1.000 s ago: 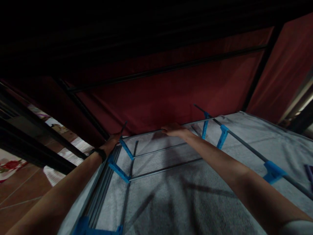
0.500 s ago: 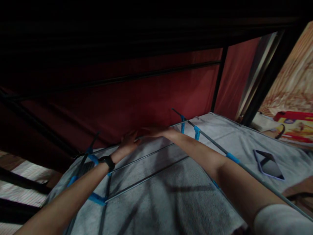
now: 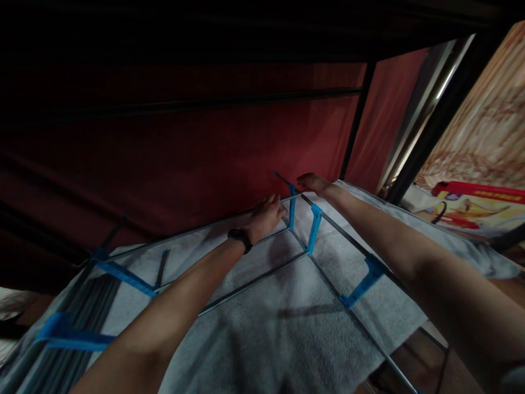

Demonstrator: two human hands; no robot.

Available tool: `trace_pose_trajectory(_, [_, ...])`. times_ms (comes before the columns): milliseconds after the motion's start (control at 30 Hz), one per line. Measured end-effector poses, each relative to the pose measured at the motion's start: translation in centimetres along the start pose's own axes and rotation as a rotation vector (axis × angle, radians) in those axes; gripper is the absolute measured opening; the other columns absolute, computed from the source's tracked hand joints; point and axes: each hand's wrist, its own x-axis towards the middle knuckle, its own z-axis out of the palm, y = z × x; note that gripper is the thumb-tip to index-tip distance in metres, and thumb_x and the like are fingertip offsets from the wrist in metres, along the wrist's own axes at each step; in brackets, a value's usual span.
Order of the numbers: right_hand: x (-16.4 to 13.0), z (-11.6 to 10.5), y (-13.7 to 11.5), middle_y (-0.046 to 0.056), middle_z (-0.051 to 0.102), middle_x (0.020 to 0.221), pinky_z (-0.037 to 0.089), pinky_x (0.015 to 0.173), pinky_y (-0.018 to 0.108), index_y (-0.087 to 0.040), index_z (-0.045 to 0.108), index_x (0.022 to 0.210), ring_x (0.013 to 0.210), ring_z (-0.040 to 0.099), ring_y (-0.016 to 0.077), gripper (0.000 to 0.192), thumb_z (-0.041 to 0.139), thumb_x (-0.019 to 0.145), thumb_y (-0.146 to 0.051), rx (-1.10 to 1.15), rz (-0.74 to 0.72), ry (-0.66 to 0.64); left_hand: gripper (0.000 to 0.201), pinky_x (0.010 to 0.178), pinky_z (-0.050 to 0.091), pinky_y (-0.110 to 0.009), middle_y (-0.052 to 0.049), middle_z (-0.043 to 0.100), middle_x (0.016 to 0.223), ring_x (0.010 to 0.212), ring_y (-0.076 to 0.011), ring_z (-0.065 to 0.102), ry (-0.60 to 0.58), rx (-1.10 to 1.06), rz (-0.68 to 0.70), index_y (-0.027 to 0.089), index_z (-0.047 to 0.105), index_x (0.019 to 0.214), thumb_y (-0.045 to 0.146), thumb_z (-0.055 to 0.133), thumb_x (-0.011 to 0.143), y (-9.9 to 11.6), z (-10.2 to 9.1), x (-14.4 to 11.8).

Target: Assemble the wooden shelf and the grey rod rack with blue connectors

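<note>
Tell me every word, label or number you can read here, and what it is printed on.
None can be read.
red and yellow box, far right: small orange lettering runs along its red top edge, too blurred to make out.
black band on the wrist of the left hand: no readable display.
blue clips on the drying rack and the grey towel: no print visible.

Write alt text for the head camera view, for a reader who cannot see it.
Two bare arms reach across a grey towel draped over a metal drying rack with blue plastic clips. The left hand, a black wristband behind it, rests at the far rail. The right hand touches the rack's far corner in front of a dark red fabric wall.
</note>
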Motion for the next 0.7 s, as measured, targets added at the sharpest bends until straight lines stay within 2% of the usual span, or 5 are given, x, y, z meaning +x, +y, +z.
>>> trace_pose_trajectory(133, [0.0, 1.3, 2.2, 0.011, 0.074, 0.094, 0.054, 0.079, 0.028, -0.013, 0.068, 0.102, 0.078, 0.068, 0.0151, 0.027, 0.05, 0.099, -0.033, 0.244, 0.214, -0.022, 0.049, 0.104, 0.039, -0.041, -0.022, 0.058, 0.135, 0.124, -0.0298, 0.054, -0.013, -0.03, 0.05, 0.008, 0.049, 0.137, 0.037, 0.044, 0.098, 1.9, 0.9, 3.2])
trace_pose_trajectory(200, [0.5, 1.9, 2.2, 0.009, 0.074, 0.088, 0.053, 0.08, 0.027, -0.015, 0.069, 0.096, 0.077, 0.067, 0.0153, 0.027, 0.052, 0.098, -0.036, 0.379, 0.252, -0.065, 0.045, 0.099, 0.043, -0.039, -0.022, 0.062, 0.129, 0.118, -0.0285, 0.059, -0.035, -0.06, 0.066, 0.007, 0.052, 0.133, 0.036, 0.045, 0.098, 2.4, 1.2, 4.5])
trace_pose_trajectory(300, [1.4, 2.7, 1.7, 0.008, 0.072, 0.08, 0.053, 0.077, 0.027, -0.015, 0.068, 0.091, 0.073, 0.065, 0.0166, 0.026, 0.054, 0.097, -0.036, 0.449, 0.243, -0.132, 0.037, 0.091, 0.047, -0.036, -0.02, 0.068, 0.117, 0.11, -0.0272, 0.064, -0.056, -0.123, 0.058, 0.008, 0.059, 0.124, 0.031, 0.046, 0.098, 2.6, 1.8, 6.1])
trace_pose_trajectory(500, [2.4, 3.9, 2.2, 0.002, 0.067, 0.069, 0.05, 0.065, 0.021, -0.015, 0.067, 0.083, 0.061, 0.059, 0.0113, 0.02, 0.051, 0.095, -0.016, 0.398, 0.185, -0.206, 0.031, 0.087, 0.048, -0.032, -0.015, 0.072, 0.11, 0.102, -0.0233, 0.067, -0.09, -0.317, -0.029, 0.015, 0.068, 0.112, 0.036, 0.051, 0.096, 1.0, 3.5, 7.9])
trace_pose_trajectory(700, [2.5, 4.2, 2.8, 0.003, 0.066, 0.066, 0.051, 0.06, 0.021, -0.014, 0.065, 0.087, 0.057, 0.059, 0.0109, 0.024, 0.051, 0.099, -0.028, 0.448, 0.172, -0.207, 0.027, 0.085, 0.048, -0.031, -0.008, 0.073, 0.108, 0.097, -0.0203, 0.066, -0.069, -0.399, -0.013, 0.022, 0.067, 0.112, 0.033, 0.049, 0.096, -1.1, 5.3, 8.2])
